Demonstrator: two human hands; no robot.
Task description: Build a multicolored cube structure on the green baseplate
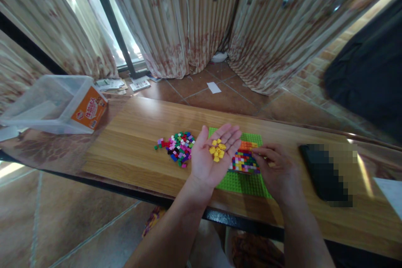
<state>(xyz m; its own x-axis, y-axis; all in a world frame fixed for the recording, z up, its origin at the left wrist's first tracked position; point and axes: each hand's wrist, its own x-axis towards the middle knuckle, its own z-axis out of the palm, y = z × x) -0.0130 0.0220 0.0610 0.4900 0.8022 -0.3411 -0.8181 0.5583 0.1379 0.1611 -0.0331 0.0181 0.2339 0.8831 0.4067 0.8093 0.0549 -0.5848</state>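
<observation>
My left hand [207, 163] is palm up with fingers stretched out, holding several small yellow bricks [217, 150] in its palm. It hovers over the left part of a green baseplate [241, 182] and hides some of it. On the plate is a block of multicoloured bricks [243, 161], with an orange and yellow row along its far side. My right hand [278, 169] is at the right end of that row, thumb and fingers pinched together. What they grip is too small to make out. Left of my left hand lies a loose pile of mixed small bricks [181, 146].
All this rests on a long wooden table [125, 142]. A dark phone-like slab [323, 171], partly pixelated, lies to the right, with white paper [391, 192] beyond. A clear plastic bin [47, 104] with an orange label stands at the far left. Curtains [188, 21] hang behind.
</observation>
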